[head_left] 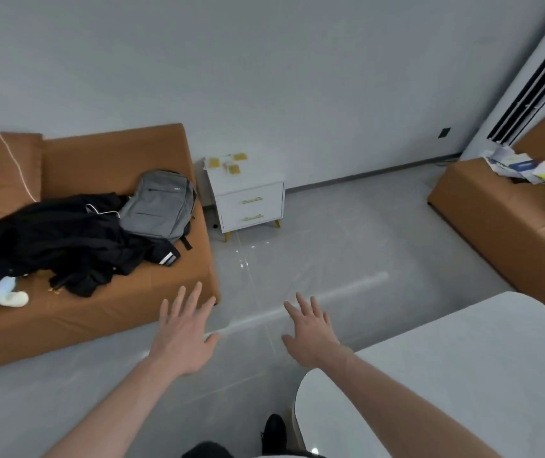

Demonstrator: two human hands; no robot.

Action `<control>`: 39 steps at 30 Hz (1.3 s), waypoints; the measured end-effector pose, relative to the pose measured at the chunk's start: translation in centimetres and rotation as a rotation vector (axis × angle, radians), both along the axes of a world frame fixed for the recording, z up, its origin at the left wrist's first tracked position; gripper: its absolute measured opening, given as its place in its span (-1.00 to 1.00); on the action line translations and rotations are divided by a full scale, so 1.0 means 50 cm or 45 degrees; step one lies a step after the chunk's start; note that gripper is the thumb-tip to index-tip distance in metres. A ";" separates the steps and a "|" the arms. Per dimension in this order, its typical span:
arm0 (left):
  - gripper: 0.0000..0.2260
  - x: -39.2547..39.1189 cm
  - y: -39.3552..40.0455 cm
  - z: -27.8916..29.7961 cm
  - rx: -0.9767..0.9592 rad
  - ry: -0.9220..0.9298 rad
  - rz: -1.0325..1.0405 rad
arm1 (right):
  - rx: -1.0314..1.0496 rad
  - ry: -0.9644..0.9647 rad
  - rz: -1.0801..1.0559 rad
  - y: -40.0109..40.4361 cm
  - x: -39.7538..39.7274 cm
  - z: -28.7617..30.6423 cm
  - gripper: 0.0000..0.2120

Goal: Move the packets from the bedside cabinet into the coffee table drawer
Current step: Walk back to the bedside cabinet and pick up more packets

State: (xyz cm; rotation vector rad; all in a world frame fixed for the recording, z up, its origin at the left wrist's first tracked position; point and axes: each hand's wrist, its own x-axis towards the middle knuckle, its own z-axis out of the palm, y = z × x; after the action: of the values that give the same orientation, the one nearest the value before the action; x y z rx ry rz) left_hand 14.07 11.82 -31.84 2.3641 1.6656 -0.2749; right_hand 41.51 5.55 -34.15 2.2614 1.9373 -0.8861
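Note:
Several small yellow packets (233, 164) lie on top of a white two-drawer bedside cabinet (250, 203) against the far wall, beside the sofa. The white coffee table (456, 368) fills the lower right; no drawer of it shows. My left hand (183, 328) and my right hand (310, 328) are stretched out in front of me over the floor, fingers spread, palms down, holding nothing. Both hands are far short of the cabinet.
A brown sofa (76, 312) at the left carries a grey backpack (160, 204) and black clothes (59, 242). Another brown sofa (502, 213) at the right holds papers. Grey tiled floor (330, 252) runs between me and the cabinet.

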 end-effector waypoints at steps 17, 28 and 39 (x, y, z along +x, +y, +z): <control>-0.31 0.017 0.597 -0.017 -0.005 -0.073 0.100 | 0.066 -0.029 0.047 0.629 0.081 0.034 -0.27; -0.32 0.126 1.044 -0.033 -0.079 -0.133 -0.049 | 0.015 0.064 -0.246 0.932 0.183 0.009 -0.30; -0.33 0.245 1.375 -0.040 -0.127 -0.159 0.155 | 0.012 0.108 -0.108 1.374 0.317 -0.028 -0.29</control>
State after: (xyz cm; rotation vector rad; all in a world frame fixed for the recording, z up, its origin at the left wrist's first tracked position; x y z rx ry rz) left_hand 26.33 80.55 -33.86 2.1521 1.6884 -0.1797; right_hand 57.36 74.23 -35.54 2.3648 1.8944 -1.0003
